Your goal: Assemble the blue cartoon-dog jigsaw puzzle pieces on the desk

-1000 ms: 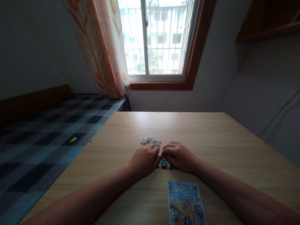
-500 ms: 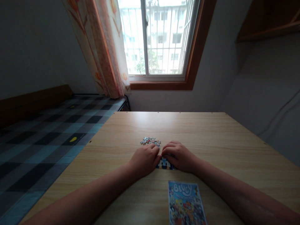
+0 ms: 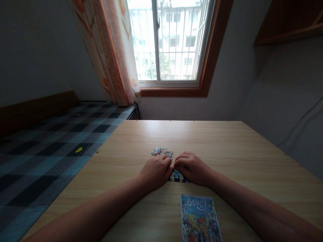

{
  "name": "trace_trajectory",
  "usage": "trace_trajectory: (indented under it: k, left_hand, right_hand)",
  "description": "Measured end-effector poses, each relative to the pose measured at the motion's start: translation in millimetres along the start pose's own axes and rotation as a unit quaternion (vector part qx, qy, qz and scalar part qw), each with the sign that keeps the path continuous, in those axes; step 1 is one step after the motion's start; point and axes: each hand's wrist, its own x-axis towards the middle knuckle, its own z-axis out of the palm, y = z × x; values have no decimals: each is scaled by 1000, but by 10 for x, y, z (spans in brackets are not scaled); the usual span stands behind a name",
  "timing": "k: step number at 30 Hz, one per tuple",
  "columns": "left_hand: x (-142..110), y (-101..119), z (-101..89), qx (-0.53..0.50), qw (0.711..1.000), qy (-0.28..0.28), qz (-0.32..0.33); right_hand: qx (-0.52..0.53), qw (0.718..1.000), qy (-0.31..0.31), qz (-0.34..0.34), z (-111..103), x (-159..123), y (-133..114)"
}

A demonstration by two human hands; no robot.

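My left hand (image 3: 155, 171) and my right hand (image 3: 193, 168) rest side by side on the wooden table (image 3: 239, 154), fingers curled down, fingertips meeting over a partly joined patch of puzzle (image 3: 178, 176). Most of that patch is hidden under my hands. Whatever the fingertips pinch is too small to make out. A small heap of loose puzzle pieces (image 3: 162, 152) lies just beyond my left fingers. A colourful picture card (image 3: 200, 219) lies flat near the table's front edge, below my right wrist.
A bed with a dark checked cover (image 3: 42, 151) runs along the table's left side. Behind the table are a barred window (image 3: 171, 40), an orange patterned curtain (image 3: 111, 50) and a wooden shelf (image 3: 290, 23) up on the right wall.
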Motion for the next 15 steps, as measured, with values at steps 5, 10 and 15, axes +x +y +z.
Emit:
trace_trajectory:
  k: [5, 10, 15]
  left_hand:
    - [-2, -6, 13, 4, 1000, 7, -1]
    - [-1, -7, 20, 4, 1000, 8, -1]
    - [0, -14, 32, 4, 1000, 9, -1]
  right_hand:
    - [-6, 1000, -3, 7, 5, 1, 7]
    - [-5, 1000, 0, 10, 12, 1, 6]
    - [-5, 1000, -3, 10, 7, -1, 2]
